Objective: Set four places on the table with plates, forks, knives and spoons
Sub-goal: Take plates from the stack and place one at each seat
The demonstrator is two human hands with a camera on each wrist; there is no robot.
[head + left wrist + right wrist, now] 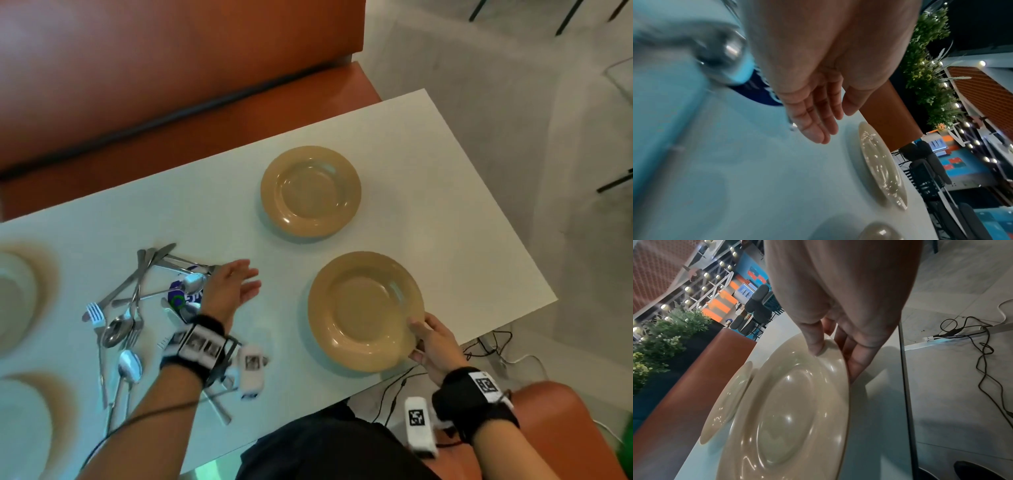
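Note:
Two tan plates lie on the white table (462, 212): a far plate (311, 191) and a near plate (365, 311) by the front edge. My right hand (432, 342) pinches the near plate's rim (830, 352), thumb on top and fingers underneath. My left hand (236, 284) hovers with straight fingers and holds nothing, just right of a heap of cutlery (133, 308) made of forks, knives and spoons. In the left wrist view a spoon bowl (725, 50) shows blurred beside my palm (818, 113). Two more plates (13, 298) sit at the left edge, blurred.
An orange bench (171, 85) runs along the table's far side. A blue-and-white printed packet (181, 294) lies under the cutlery. Cables (486, 346) trail on the floor past the table's right front corner. An orange seat (565, 411) is at my right.

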